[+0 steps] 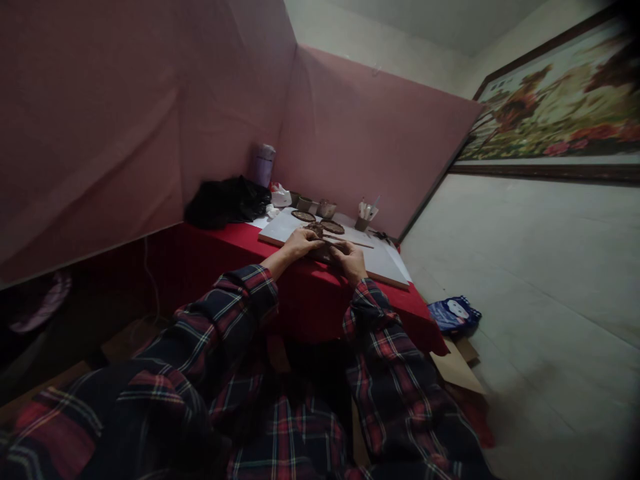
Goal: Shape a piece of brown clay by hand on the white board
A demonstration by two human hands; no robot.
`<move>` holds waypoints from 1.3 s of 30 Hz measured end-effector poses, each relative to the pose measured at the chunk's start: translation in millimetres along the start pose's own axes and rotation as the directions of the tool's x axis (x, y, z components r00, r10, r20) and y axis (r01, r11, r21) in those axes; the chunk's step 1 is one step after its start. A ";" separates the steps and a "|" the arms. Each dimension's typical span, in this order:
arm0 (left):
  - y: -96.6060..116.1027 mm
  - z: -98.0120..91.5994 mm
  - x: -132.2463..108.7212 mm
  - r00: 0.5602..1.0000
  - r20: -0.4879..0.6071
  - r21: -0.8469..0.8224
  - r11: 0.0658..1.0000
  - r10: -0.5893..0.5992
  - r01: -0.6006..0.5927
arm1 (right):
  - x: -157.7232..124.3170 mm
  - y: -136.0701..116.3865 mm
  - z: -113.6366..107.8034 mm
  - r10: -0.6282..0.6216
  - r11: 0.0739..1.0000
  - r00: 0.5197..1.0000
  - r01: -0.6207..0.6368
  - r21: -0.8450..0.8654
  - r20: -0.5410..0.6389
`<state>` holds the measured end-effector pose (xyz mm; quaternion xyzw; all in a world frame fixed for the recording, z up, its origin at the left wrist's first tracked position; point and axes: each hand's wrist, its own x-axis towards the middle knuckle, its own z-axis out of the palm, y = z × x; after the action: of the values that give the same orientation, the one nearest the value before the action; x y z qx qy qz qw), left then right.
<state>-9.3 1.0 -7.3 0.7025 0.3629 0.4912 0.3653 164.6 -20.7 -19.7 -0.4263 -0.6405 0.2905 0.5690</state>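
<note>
- Pinches a dark brown, clay-like piece (325,252) between the fingertips of both bare hands, left hand (301,244) curled inward, right hand (352,260) with thumb and fingers drawn together.
- Looks matte and earthy in dim light, mostly covered by fingers; too small for exact outline or surface detail.
- Sits at the six o'clock edge of a pale board (273,233), above a red cloth (310,303).
- Has a rough brown lump (315,228) nearby at eleven o'clock, a thin brown stick (357,241) at two.
- Faces round brown slabs (303,216) between eleven and twelve, a tool-filled cup (363,225) farther off at two.
</note>
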 end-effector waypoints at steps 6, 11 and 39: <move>2.4 0.4 -1.7 1.000 -0.015 0.025 1.000 0.009 -0.008 | 1.7 2.5 -0.5 -0.013 1.000 1.000 0.013 -0.027 -0.004; 1.5 1.0 -0.8 1.000 -0.011 0.033 0.999 0.015 -0.015 | 2.4 4.5 -0.8 -0.008 1.000 1.000 0.008 0.000 0.004; -6.6 1.2 4.4 1.000 -0.009 0.104 0.994 0.027 -0.025 | 3.4 9.8 -0.7 -0.065 0.980 0.997 0.059 -0.189 -0.028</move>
<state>-8.0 7.8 -11.5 0.7228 0.3807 0.4798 0.3199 167.4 -13.2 -26.4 -0.4627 -0.6683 0.2036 0.5458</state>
